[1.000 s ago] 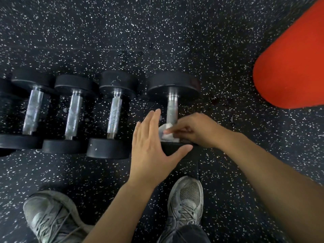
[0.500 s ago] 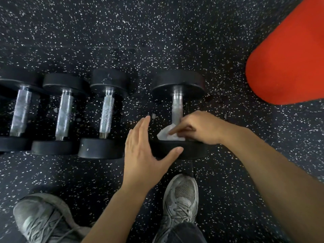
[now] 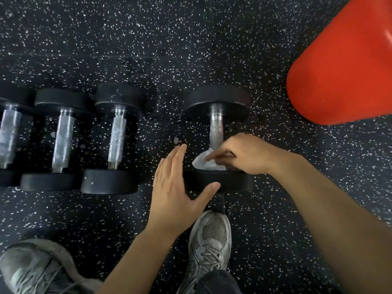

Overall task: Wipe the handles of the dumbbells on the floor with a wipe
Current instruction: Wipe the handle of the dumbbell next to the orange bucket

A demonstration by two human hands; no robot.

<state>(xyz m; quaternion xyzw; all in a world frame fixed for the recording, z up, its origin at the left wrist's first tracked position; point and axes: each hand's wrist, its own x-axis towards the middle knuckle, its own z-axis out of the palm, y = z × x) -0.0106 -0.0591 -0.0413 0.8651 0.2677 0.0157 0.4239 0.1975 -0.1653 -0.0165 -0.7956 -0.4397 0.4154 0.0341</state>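
Several black dumbbells with metal handles lie side by side on the speckled floor. The rightmost dumbbell [image 3: 216,126] stands a little apart from the others. My right hand [image 3: 244,153] grips a crumpled white wipe [image 3: 204,163] around the near end of its handle. My left hand [image 3: 176,185] is flat with straight fingers, its thumb resting on the near weight head [image 3: 233,183] of that dumbbell. To the left lie three more dumbbells [image 3: 116,139], [image 3: 63,141], [image 3: 9,136], untouched.
A large red padded object [image 3: 343,66] sits at the upper right on the floor. Two grey sneakers [image 3: 210,240], [image 3: 36,270] stand at the bottom, one just below the held dumbbell.
The view has shifted so the row of dumbbells sits further left. My right hand with the wipe stays at the near end of the handle; my left hand keeps bracing the weight head.
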